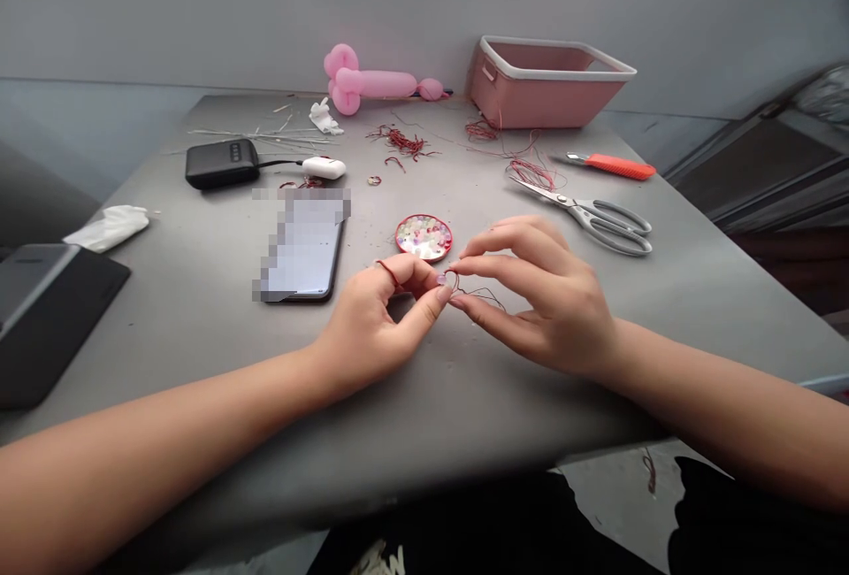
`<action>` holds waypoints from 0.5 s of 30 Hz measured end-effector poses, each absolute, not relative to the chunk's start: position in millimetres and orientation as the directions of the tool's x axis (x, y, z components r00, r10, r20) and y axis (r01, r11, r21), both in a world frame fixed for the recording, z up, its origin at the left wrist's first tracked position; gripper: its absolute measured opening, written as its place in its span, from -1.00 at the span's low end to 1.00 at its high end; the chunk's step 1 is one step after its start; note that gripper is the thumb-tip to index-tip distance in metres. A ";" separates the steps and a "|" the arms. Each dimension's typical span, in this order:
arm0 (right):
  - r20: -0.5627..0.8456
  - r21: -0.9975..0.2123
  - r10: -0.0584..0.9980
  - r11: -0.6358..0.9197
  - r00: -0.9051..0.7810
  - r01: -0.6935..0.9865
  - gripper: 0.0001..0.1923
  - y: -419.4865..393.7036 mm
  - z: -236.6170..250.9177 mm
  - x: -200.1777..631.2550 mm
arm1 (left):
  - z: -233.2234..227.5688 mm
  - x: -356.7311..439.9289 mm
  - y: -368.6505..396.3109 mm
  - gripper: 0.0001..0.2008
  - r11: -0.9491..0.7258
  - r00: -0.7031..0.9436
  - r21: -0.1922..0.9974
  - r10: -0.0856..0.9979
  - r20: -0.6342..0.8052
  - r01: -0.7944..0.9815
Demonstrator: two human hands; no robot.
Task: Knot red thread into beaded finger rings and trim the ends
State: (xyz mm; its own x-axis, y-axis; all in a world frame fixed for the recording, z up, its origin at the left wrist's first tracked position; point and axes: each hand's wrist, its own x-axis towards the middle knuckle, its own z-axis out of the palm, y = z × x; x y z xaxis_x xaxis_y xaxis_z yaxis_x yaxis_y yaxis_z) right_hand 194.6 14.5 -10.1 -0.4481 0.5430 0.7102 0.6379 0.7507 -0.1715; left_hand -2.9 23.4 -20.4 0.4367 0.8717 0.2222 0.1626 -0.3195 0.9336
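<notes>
Near the middle of the table, my left hand [375, 327] pinches a small pale purple bead [441, 279] on a thin dark red cord between thumb and index finger. A strand of red cord also loops round one of its fingers. My right hand [540, 296] meets it from the right, thumb and index finger on a small loop of the cord [457, 281]. Thin loose ends trail under the right fingers. Just beyond the fingertips sits a round red-rimmed dish [400, 243] of pastel beads.
A phone [305, 248] lies left of the dish, near a black power bank [222, 164] and white earbud case [324, 168]. Scissors [590, 212], an orange cutter [620, 166] and red cord scraps [408, 143] lie beyond. A pink basket [544, 97] and balloon [381, 82] stand at the back.
</notes>
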 end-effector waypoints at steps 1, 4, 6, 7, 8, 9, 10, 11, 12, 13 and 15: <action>0.721 -0.118 0.512 0.756 -0.468 0.644 -0.84 14.4 -10.0 195.1 | -20.9 -3.2 23.4 -0.88 -0.327 0.439 0.931 0.869 0.228 0.164; 0.722 -0.048 0.468 0.769 -0.510 0.638 -0.81 15.3 -9.6 197.2 | -23.1 -4.2 23.7 -0.88 -0.344 0.445 0.927 0.861 0.248 0.150; 0.713 -0.071 0.476 0.780 -0.515 0.622 -0.81 16.6 -9.8 198.3 | -24.4 -4.7 24.2 -0.89 -0.360 0.448 0.924 0.853 0.268 0.132; 0.706 -0.093 0.484 0.786 -0.516 0.611 -0.82 17.3 -10.1 198.7 | -24.8 -4.8 24.6 -0.89 -0.372 0.449 0.919 0.848 0.282 0.126; 0.700 -0.114 0.490 0.795 -0.519 0.596 -0.83 18.1 -10.5 199.0 | -24.9 -4.7 25.0 -0.90 -0.388 0.452 0.913 0.841 0.297 0.122; 0.693 -0.133 0.494 0.804 -0.525 0.580 -0.83 18.8 -10.9 199.2 | -24.7 -4.5 25.3 -0.91 -0.404 0.456 0.907 0.834 0.311 0.122; 0.687 -0.148 0.495 0.813 -0.532 0.564 -0.84 19.4 -11.3 199.4 | -24.2 -4.2 25.6 -0.91 -0.419 0.460 0.900 0.827 0.323 0.121; 0.682 -0.160 0.494 0.820 -0.540 0.549 -0.84 19.9 -11.6 199.6 | -23.5 -4.0 25.6 -0.92 -0.434 0.465 0.893 0.819 0.336 0.120; 0.676 -0.170 0.494 0.827 -0.547 0.537 -0.83 20.3 -12.0 199.7 | -22.5 -3.7 25.5 -0.93 -0.446 0.469 0.887 0.813 0.345 0.120; 0.672 -0.175 0.492 0.832 -0.553 0.527 -0.82 20.5 -12.2 199.7 | -21.4 -3.6 25.0 -0.93 -0.456 0.473 0.882 0.807 0.353 0.121; 0.670 -0.183 0.488 0.839 -0.559 0.513 -0.79 20.3 -12.5 199.6 | -19.1 -3.7 23.6 -0.93 -0.472 0.477 0.872 0.801 0.362 0.130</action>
